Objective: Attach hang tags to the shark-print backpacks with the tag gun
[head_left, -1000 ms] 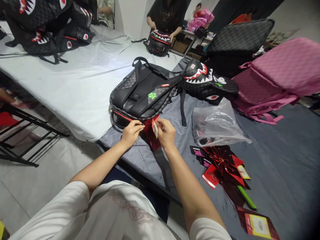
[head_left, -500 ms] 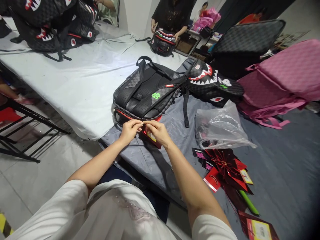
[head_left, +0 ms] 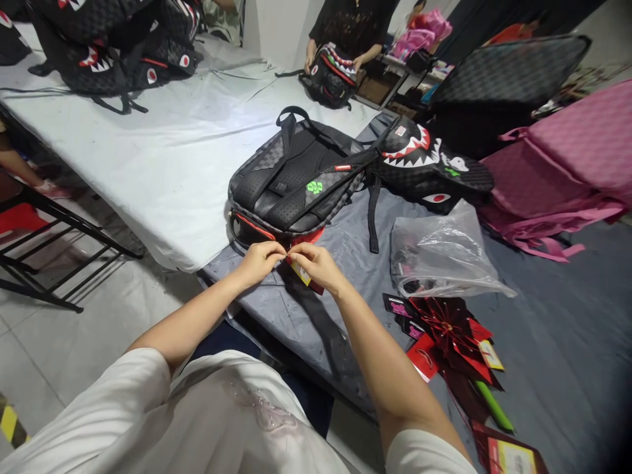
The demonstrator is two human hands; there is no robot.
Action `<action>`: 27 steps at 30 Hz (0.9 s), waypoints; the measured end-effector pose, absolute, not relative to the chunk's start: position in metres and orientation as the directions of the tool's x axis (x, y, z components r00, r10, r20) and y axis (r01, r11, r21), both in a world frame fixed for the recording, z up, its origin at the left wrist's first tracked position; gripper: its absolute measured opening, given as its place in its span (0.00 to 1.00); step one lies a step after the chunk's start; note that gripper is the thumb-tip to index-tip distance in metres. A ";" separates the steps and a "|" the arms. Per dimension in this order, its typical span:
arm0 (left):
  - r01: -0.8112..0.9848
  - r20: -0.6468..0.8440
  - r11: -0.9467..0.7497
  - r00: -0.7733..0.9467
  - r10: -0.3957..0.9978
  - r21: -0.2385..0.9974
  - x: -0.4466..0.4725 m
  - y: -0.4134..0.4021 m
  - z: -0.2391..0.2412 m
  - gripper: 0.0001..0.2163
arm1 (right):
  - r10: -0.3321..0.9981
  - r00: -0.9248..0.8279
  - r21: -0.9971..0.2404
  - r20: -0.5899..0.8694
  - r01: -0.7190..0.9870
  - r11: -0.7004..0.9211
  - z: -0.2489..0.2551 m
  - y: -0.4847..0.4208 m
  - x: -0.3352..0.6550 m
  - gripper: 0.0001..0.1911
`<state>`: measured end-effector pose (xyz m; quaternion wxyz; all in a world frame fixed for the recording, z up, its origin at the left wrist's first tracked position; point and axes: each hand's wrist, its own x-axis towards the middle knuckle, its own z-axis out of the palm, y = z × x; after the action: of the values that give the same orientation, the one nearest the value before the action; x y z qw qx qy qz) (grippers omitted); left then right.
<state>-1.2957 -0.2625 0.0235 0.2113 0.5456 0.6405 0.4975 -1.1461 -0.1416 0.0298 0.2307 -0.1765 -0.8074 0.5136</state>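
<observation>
A black checkered backpack (head_left: 259,191) lies with its straps up at the table's corner, its red-edged side towards me. At that near edge my left hand (head_left: 261,262) and my right hand (head_left: 320,266) meet, thumb and fingertips of each pinched together. Between the fingertips is what looks like the thin string of a hang tag; it is barely visible. The red and yellow hang tag (head_left: 302,274) dangles just below my right fingers, partly hidden by them.
To the right are a clear plastic bag (head_left: 439,253), a fan of red and black tags (head_left: 447,329) and a green pen-like stick (head_left: 495,405). Beyond stand a shark-mouth backpack (head_left: 419,164) and a pink backpack (head_left: 577,145). Across the table, a person (head_left: 345,33) handles another black bag (head_left: 328,76).
My fingertips have drawn closer together, still pinched at the backpack's near edge. The view has shifted slightly. Across the table the person has tilted the black bag.
</observation>
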 end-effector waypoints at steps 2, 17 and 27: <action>0.523 0.269 -0.078 -0.299 0.915 0.849 -1.295 -0.264 0.024 0.06 | 0.509 -0.845 -0.907 0.164 0.074 0.415 0.029 -0.141 -1.146 0.12; 0.576 0.222 -0.010 -0.300 0.928 0.817 -1.290 -0.263 0.029 0.07 | 0.526 -0.836 -0.835 0.158 0.171 0.523 0.022 -0.143 -1.146 0.14; 0.641 0.171 -0.002 -0.202 0.964 0.768 -1.295 -0.261 0.032 0.14 | 0.368 -0.926 -0.526 0.086 0.272 0.806 0.033 -0.142 -1.149 0.12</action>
<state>-1.2951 -0.2613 0.0323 0.2114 0.5952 0.6741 0.3830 -1.1488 -0.1420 0.0331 0.0921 -0.1692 -0.9457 0.2619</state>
